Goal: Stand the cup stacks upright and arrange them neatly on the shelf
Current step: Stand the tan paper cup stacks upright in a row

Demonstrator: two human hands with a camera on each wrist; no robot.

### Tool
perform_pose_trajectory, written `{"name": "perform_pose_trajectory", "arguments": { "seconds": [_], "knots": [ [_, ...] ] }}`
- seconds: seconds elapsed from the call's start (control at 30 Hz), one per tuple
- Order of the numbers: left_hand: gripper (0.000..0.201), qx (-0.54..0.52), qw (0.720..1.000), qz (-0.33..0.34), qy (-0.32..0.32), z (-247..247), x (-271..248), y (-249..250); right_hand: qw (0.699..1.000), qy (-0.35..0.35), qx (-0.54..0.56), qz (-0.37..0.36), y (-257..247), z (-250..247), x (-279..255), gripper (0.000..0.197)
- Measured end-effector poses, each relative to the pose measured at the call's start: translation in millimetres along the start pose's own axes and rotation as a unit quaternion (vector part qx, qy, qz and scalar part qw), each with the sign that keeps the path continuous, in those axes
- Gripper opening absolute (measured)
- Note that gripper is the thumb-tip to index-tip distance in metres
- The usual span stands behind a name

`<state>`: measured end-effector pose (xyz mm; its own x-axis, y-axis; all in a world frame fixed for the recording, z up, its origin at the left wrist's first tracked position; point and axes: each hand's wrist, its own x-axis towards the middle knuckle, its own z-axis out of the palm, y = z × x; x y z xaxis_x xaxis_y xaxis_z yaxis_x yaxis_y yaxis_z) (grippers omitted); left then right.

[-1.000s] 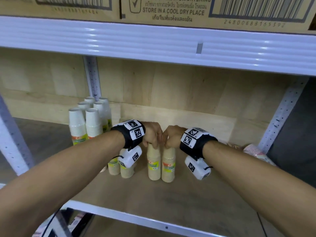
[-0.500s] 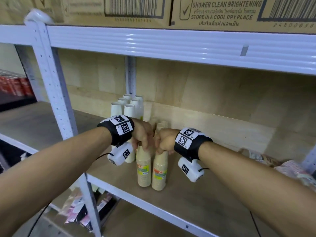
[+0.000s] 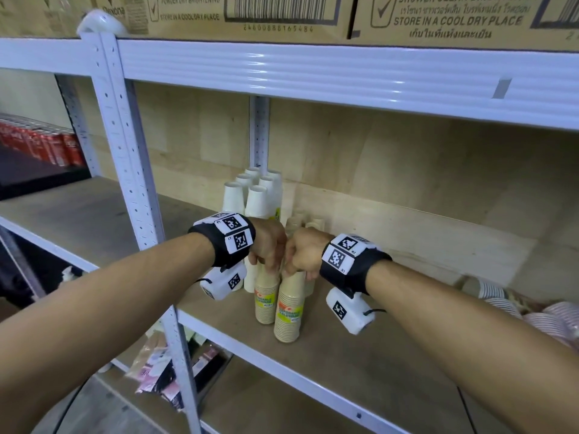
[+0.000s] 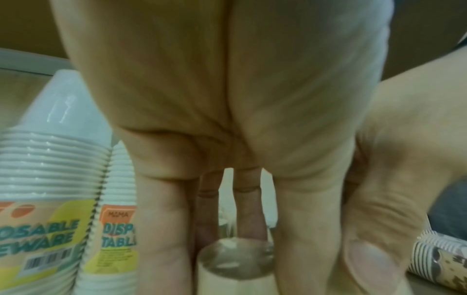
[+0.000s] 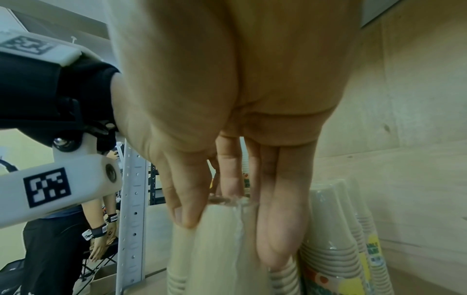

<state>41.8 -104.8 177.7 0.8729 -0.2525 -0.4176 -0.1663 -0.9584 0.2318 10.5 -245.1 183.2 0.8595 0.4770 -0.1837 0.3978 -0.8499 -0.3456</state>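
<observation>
Two beige cup stacks stand upright side by side on the wooden shelf [image 3: 360,364]. My left hand [image 3: 268,248] grips the top of the left beige stack [image 3: 265,300], whose top [image 4: 235,257] shows between my fingers in the left wrist view. My right hand [image 3: 302,255] grips the top of the right beige stack [image 3: 289,314]; its thumb and fingers pinch the wrapped top [image 5: 227,229]. Several white cup stacks [image 3: 250,195] stand upright behind, by the back wall. More beige stacks [image 5: 341,239] stand just behind my right hand.
Patterned and pink cup stacks [image 3: 507,305] lie on their sides at the shelf's right end. A white upright post [image 3: 131,170] stands left of my hands. Cardboard boxes [image 3: 282,14] sit on the shelf above. Another person [image 5: 63,239] stands beyond the rack.
Both hands and the two beige stacks have kept the same grip; the head camera has swung left and pulled back, so the post and the lying stacks have come into view.
</observation>
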Motion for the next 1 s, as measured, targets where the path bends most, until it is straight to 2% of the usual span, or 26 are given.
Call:
{"name": "perform_pose_trajectory", "arguments": {
  "seconds": [0.4, 0.73, 0.9, 1.0],
  "knots": [
    [0.045, 0.018, 1.000, -0.002, -0.005, 3, -2, -2, 1.000, 0.005, 0.009, 0.004, -9, 10, 1, 0.029],
    [0.038, 0.038, 0.999, 0.013, 0.027, 2, -9, -5, 0.998, 0.047, -0.043, -0.030, -8, 14, 0, 0.025],
    [0.030, 0.020, 0.999, 0.017, 0.028, 2, -9, -9, 0.996, 0.064, -0.049, -0.028, -4, 15, 1, 0.016],
    [0.027, 0.023, 0.999, 0.023, 0.036, 2, -8, -9, 0.996, 0.064, -0.052, -0.015, -2, 15, 5, 0.020]
  ]
}}
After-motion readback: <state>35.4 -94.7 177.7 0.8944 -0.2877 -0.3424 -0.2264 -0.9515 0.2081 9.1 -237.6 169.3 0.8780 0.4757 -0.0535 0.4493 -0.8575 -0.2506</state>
